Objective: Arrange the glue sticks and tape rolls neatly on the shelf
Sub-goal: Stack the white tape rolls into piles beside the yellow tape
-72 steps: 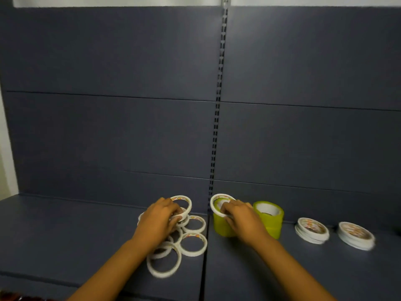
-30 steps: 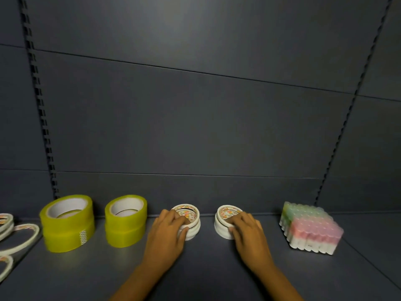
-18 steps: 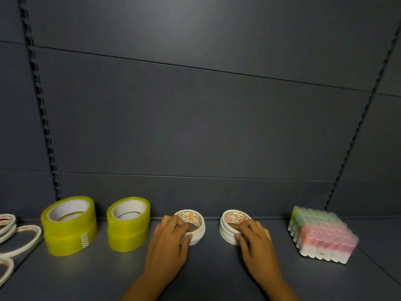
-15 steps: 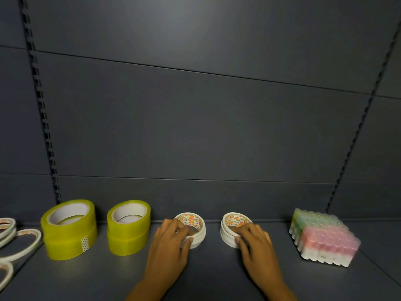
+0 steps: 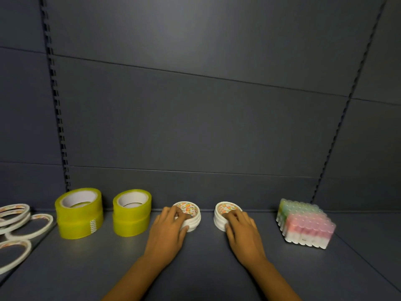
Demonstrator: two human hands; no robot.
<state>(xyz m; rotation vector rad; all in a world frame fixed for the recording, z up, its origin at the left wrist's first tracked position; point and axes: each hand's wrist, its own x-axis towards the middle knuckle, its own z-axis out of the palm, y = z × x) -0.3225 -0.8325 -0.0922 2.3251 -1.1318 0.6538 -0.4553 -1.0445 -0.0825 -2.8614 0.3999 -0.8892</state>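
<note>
Tape stacks (image 5: pixel 192 216) under both hands (image 5: pixel 168 231)

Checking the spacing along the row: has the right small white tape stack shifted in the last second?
Cannot tell. The camera moved; the right white tape stack keeps about the same gap to the glue stick pack.

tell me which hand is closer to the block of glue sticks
Right. The right hand grips the right white tape stack, with bare shelf between it and the glue stick block. The left hand grips the left white tape stack, farther off.
</note>
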